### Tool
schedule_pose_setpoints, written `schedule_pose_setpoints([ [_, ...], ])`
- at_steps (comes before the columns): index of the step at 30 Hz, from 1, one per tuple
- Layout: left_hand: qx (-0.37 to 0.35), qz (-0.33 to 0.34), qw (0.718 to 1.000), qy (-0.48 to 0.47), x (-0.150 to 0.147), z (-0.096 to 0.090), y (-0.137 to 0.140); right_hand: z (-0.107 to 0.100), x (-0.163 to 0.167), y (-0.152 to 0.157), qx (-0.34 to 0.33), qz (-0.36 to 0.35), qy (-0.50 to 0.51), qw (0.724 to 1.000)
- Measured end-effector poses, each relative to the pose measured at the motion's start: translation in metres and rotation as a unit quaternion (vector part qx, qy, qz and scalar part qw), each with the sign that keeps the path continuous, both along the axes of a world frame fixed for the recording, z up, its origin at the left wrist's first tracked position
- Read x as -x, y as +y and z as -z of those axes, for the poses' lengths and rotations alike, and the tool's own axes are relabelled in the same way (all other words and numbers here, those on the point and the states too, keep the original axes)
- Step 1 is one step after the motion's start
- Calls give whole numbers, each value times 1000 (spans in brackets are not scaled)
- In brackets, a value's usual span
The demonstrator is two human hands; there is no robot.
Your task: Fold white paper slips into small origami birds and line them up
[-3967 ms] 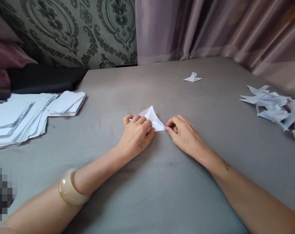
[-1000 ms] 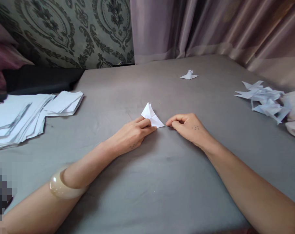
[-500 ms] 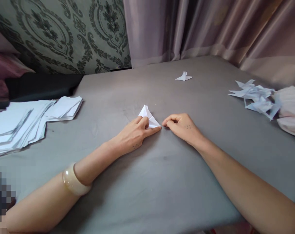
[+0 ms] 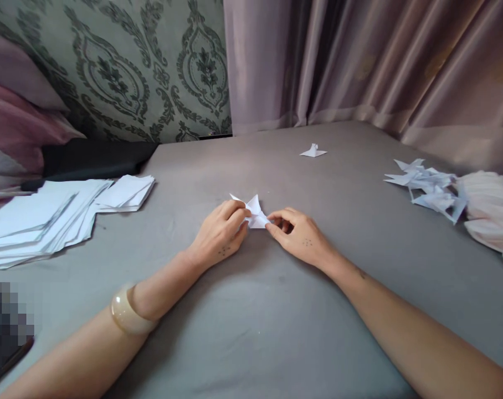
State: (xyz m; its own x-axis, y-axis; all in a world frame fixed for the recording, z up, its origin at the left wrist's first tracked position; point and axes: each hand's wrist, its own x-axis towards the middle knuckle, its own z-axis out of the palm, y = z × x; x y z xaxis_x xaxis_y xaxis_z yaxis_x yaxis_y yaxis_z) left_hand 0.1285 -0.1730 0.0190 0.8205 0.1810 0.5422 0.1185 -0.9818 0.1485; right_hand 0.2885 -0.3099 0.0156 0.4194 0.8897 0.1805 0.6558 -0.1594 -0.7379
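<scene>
A small piece of folded white paper is between my two hands near the middle of the grey-covered surface, with pointed flaps sticking up. My left hand pinches its left side, the fingers curled and partly covering it. On the other side, my right hand grips the right corner between thumb and forefinger. The paper's underside and part of its left end are hidden by my fingers.
One folded paper figure stands farther back. Several more paper figures lie heaped at the right beside a whitish cloth. Stacked white sheets and smaller paper squares lie left. Curtains hang behind.
The folded paper has gone from a flatter triangle to a shape with spread flaps. My right hand, just apart from it before, now holds its right corner. The view has tilted up slightly.
</scene>
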Motion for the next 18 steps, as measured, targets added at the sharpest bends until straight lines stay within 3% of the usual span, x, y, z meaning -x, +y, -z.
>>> schedule_pose_setpoints([
  [6, 26, -41, 999, 13, 0, 1, 9, 0, 0, -1, 9, -23, -60, 998],
  [14, 26, 14, 997, 70, -4, 4, 23, -2, 7, -2, 19, -66, -123, 990],
  [18, 110, 15, 993, 43, -4, -1, 23, -3, 7, 0, -17, -63, -59, 996],
])
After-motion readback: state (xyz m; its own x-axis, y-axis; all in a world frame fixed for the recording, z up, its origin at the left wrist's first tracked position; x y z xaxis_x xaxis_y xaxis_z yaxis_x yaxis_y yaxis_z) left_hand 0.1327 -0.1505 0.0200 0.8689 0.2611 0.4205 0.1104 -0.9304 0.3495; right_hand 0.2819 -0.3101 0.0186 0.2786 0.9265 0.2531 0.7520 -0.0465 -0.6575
